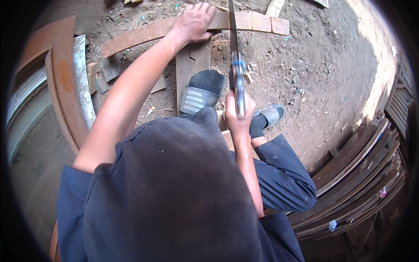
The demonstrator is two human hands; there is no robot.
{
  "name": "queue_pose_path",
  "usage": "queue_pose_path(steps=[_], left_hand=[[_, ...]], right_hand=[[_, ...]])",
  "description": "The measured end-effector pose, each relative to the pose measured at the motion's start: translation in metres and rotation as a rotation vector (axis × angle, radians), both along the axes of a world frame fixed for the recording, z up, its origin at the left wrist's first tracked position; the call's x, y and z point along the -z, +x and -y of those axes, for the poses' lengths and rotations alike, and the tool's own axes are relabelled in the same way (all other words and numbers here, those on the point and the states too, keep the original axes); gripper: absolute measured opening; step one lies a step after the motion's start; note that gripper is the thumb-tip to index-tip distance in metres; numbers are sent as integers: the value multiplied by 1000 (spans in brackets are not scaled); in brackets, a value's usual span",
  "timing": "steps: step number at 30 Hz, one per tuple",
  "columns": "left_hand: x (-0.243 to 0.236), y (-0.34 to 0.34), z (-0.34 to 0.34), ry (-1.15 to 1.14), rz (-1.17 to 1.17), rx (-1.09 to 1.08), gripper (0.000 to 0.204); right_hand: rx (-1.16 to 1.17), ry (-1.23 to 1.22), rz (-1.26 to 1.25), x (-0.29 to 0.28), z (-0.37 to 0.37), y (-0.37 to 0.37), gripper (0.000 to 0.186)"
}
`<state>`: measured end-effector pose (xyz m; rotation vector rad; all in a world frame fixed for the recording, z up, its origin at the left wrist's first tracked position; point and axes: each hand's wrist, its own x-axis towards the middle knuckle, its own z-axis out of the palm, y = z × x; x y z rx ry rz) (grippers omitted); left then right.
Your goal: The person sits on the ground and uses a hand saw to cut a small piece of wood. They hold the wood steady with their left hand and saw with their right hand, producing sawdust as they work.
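Observation:
A long, narrow wooden strip (260,22) lies crosswise at the far side, with pencil-like lines marked across its right part. My left hand (195,22) presses down on it, fingers curled over its far edge. In my right hand (239,114) is the handle of a handsaw (234,41). The saw's blade points away from me and crosses the strip just right of my left hand; whether its teeth have cut in cannot be made out. Beneath the strip a wider plank (185,70) runs toward me, and my sandalled left foot (203,91) rests on it.
A brown wooden frame with a pane (63,74) stands at the left, near small wood offcuts (110,66). Stacked boards (353,170) fill the lower right. My other sandalled foot (271,115) is on the dirt ground (314,83), which has scattered debris.

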<state>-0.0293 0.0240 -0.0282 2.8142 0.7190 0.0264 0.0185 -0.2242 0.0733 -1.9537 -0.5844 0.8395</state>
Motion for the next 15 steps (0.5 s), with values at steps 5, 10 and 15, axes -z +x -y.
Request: queue_pose_path(steps=[5, 10, 15], left_hand=[[5, -3, 1, -30, 44, -7, 58], [5, 4, 0, -25, 12, 25, 59], [3, 0, -1, -33, 16, 4, 60]], right_hand=[[-149, -65, 137, -15, 47, -2, 3], [-107, 91, 112, 15, -43, 24, 11], [-70, -13, 65, -2, 8, 6, 9]])
